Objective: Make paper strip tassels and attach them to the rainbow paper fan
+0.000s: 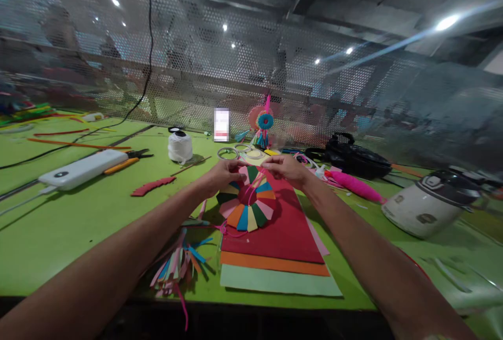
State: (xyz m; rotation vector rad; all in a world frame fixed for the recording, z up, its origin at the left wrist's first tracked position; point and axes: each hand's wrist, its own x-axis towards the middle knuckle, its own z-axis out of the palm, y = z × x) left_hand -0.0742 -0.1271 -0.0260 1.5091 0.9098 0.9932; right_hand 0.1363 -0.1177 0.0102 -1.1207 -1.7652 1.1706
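A ring of wedge-shaped foam or felt pieces in many colours (258, 214) rests on stacked sheets, the red sheet (281, 243) uppermost. My left hand (225, 176) is closed on the ring's upper left edge, thumb and fingers pinching it. Pink yarn (251, 192) crosses the ring's open middle and runs up to my right hand (287, 168), whose fingertips are pinched together on it at the ring's upper right. More pink yarn trails from the ring's lower left. Below my left forearm lies a bundle of coloured strips (183, 264).
Left: a white power strip (88, 168), orange-handled pliers (123, 164), a red scalloped strip (154, 186), a white thread spool (179, 147). Behind: hoops (228, 154) and a finished-looking hanging ornament (265, 121). Right: pink yarn roll (356, 185), black bag (351, 159), white kettle-like container (422, 206).
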